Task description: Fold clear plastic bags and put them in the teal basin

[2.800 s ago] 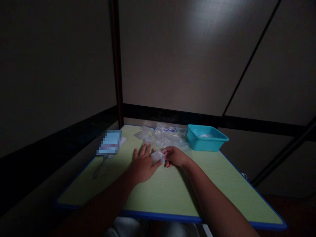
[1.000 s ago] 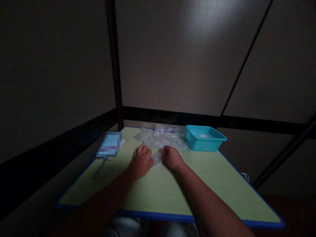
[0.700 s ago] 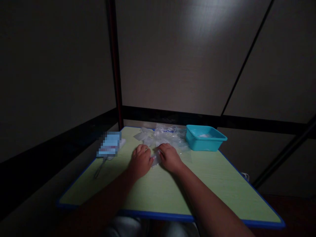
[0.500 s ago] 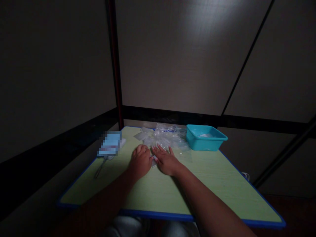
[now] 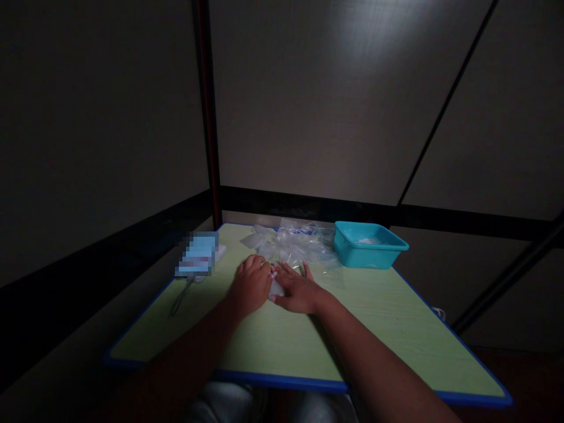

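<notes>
Both my hands rest on a green table (image 5: 396,329) with a blue rim. My left hand (image 5: 250,286) has its fingers curled and touches the left edge of a small clear plastic bag (image 5: 275,288) that lies flat on the table. My right hand (image 5: 296,289) lies flat with fingers stretched out, pressing on the same bag. Most of the bag is hidden under my right hand. Just beyond my fingers is a pile of clear plastic bags (image 5: 295,244).
A teal plastic tub (image 5: 368,244) with something white inside stands at the far right of the table. A blurred pale blue object (image 5: 197,254) lies at the far left, with a metal spoon-like tool (image 5: 181,295) in front of it. Dark wall panels close off the back.
My right hand, which pinched the small bag, has opened and now lies flat on it. My left hand's fingers curled in at the bag's left edge.
</notes>
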Motion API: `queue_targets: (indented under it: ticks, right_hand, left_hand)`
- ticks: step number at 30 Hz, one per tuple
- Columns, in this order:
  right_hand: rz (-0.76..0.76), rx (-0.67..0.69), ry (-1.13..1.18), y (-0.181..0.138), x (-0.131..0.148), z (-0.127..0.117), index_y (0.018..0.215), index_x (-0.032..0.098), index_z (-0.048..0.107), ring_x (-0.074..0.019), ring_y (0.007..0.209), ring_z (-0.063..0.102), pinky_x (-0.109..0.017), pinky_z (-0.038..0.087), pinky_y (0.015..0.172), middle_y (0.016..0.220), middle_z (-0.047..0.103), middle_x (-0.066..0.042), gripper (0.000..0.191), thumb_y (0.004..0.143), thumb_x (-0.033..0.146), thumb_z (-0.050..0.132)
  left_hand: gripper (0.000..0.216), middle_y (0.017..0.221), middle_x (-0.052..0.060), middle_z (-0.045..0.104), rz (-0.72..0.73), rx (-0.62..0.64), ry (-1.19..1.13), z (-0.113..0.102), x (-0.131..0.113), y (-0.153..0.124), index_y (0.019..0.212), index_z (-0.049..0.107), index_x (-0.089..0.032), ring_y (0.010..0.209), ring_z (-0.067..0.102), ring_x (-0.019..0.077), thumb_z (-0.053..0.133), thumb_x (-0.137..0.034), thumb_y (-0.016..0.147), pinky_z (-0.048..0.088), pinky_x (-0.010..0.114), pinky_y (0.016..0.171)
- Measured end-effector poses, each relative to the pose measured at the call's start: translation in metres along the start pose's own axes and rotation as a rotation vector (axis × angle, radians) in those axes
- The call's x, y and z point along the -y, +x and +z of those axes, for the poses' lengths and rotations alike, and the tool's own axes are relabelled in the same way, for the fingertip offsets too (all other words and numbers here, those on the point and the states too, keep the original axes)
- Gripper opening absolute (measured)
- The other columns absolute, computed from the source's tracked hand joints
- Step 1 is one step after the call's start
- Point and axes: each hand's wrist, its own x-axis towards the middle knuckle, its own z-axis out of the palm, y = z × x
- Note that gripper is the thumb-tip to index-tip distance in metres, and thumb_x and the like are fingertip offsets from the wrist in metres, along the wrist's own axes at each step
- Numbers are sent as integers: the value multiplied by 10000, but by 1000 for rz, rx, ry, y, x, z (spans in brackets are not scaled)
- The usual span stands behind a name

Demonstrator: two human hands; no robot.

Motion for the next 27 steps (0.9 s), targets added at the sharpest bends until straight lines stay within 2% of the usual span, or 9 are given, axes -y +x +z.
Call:
queue_targets:
  ticks: [5, 10, 16, 22, 27]
  right_hand:
    - [-9, -29, 5, -3, 0, -5, 1406, 239, 77, -255, 1338, 20, -566, -160, 973, 1464, 106, -66, 776, 796, 598, 394]
    - [72, -194, -40, -2, -4, -5, 1406, 234, 74, -194, 1341, 32, -547, -168, 982, 1460, 130, -44, 535, 917, 420, 189]
    - [7, -130, -49, -2, 3, 0, 1397, 290, 100, -190, 1339, 68, -570, -136, 988, 1456, 156, -11, 494, 922, 385, 194]
    - [-33, -91, -26, -3, 11, 3, 1393, 302, 104, -185, 1338, 80, -561, -131, 997, 1453, 162, -8, 480, 925, 383, 176]
    - [30, -217, 38, -10, 7, -15, 1390, 268, 176, -200, 1335, 103, -561, -92, 1009, 1440, 216, -35, 488, 915, 366, 232]
  left_hand:
    - [152, 1021, 97, 520, -51, -71, 47, -3, 0, 3, 868, 540, -185, 1036, 402, 251, 411, -261, 847, 340, 395, 879]
    - [117, 1037, 93, 515, -104, -145, 128, -3, 1, 5, 862, 528, -195, 1049, 401, 258, 426, -245, 835, 329, 400, 896]
    - [126, 1093, 108, 503, -138, -219, 145, -2, 0, 6, 882, 530, -192, 1074, 388, 274, 428, -248, 833, 319, 417, 908]
    - [133, 1079, 103, 503, -157, -200, 109, 1, 1, 6, 911, 534, -185, 1071, 391, 260, 440, -219, 824, 317, 412, 904]
    - [151, 1123, 84, 483, -124, -152, 55, 1, 3, 6, 929, 550, -208, 1099, 371, 247, 435, -249, 840, 306, 416, 912]
